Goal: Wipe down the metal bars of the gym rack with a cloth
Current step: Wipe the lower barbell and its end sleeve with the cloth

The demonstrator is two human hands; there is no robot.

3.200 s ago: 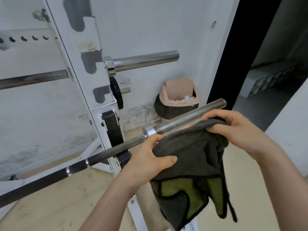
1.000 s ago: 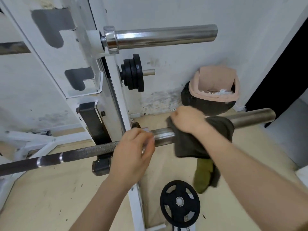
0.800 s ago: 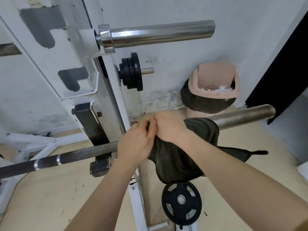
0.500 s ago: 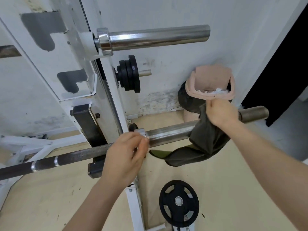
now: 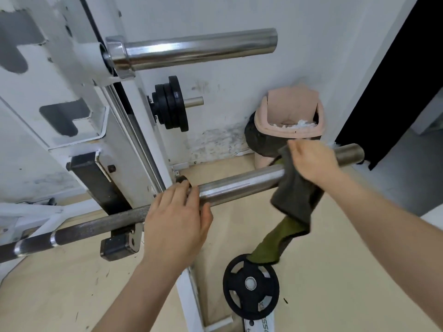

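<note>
A steel barbell (image 5: 239, 185) lies across the white gym rack (image 5: 134, 130), its thick sleeve pointing right. My left hand (image 5: 177, 221) wraps around the bar at the collar, where the sleeve begins. My right hand (image 5: 311, 161) presses a dark grey cloth with an olive underside (image 5: 294, 200) over the sleeve near its far end. The cloth hangs down below the bar. A second chrome sleeve (image 5: 199, 49) sticks out of the rack higher up.
Small black plates (image 5: 171, 104) sit on a peg on the rack. Another black plate (image 5: 250, 286) stands near the rack's foot on the wooden floor. A pink bin with a dark liner (image 5: 290, 121) stands against the wall behind the sleeve. A dark doorway (image 5: 395, 80) opens at the right.
My right hand slid the cloth along the sleeve, in toward the collar and then back out toward the end, where it stays. My left hand kept its hold at the collar.
</note>
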